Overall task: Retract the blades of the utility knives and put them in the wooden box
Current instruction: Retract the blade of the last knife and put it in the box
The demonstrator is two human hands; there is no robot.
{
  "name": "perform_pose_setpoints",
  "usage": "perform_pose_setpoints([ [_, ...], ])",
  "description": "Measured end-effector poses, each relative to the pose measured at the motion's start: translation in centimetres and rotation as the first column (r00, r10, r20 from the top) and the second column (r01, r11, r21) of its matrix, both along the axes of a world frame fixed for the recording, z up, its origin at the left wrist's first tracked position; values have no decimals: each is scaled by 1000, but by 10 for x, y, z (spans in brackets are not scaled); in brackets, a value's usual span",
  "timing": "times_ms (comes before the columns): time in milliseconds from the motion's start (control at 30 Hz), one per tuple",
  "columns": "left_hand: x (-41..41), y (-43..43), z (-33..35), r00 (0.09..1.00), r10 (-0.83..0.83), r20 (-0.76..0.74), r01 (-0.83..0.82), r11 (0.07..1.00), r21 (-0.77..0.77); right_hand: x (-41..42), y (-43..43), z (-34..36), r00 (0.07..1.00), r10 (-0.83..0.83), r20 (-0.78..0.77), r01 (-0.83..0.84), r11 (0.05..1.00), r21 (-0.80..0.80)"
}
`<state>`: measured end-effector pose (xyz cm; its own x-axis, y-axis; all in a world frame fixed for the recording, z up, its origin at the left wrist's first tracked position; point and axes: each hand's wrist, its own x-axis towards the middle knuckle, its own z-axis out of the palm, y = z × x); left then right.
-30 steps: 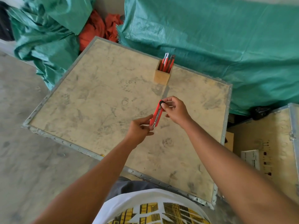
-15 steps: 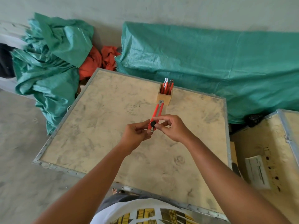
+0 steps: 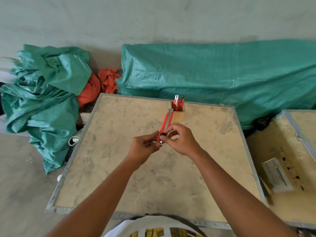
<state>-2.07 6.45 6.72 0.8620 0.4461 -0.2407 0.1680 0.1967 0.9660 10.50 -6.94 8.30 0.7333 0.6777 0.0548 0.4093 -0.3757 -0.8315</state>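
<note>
I hold one red utility knife (image 3: 166, 121) above the middle of the board table (image 3: 119, 168), its tip pointing away at the wooden box. My left hand (image 3: 145, 147) pinches the knife's near end. My right hand (image 3: 181, 141) grips the same end from the right, thumb on the black slider knob near that end. No blade sticks out past the metal tip. The small wooden box (image 3: 179, 115) stands upright at the table's far edge, with several red knives (image 3: 178, 103) standing in it.
Green tarpaulin bundles (image 3: 222, 79) and an orange cloth (image 3: 102, 82) lie behind and left of the table. A second wooden crate (image 3: 290, 151) with a white paper box (image 3: 277, 177) on it stands at the right. Concrete floor lies to the left.
The head camera tilted up, showing the wall. My right thumb drew the black slider from the knife's far end to its near end. Both hands stayed on the knife.
</note>
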Motion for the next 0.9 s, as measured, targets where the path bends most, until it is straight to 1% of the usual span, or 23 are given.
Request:
perform_pose_setpoints([
  [67, 0, 6, 1, 1000, -16, 6, 16, 1000, -5, -3, 3, 1, 1000, -3, 8, 3, 1000, -1],
  [133, 0, 9, 4, 1000, -26, 13, 26, 1000, -16, -3, 3, 4, 999, 21, -34, -21, 1000, -4],
  [200, 2, 10, 5, 999, -41, 20, 42, 999, -20, -1, 1, 3, 999, 22, -32, -22, 1000, -7],
  [333, 11, 6, 4, 997, -70, 24, 70, 997, -10, 0, -1, -2, 994, -105, 14, 105, 994, 30],
  [433, 22, 1, 3, 996, -91, 24, 91, 996, 9, 6, -6, -4, 985, -172, -35, 173, 984, 41],
  [533, 35, -5, 2, 994, -106, 25, 105, 994, 18, 21, -13, -4, 973, -190, -128, 200, 977, 76],
  [567, 40, -8, 2, 994, -103, 21, 103, 995, 18, 28, -16, -5, 970, -200, -138, 213, 974, 82],
  [800, 88, -23, 4, 993, -114, -36, 117, 990, 84, 81, -32, 0, 964, -206, -168, 220, 973, 75],
  [900, 116, -23, 9, 992, -116, -58, 123, 981, 148, 110, -33, 2, 962, -213, -172, 226, 972, 59],
])
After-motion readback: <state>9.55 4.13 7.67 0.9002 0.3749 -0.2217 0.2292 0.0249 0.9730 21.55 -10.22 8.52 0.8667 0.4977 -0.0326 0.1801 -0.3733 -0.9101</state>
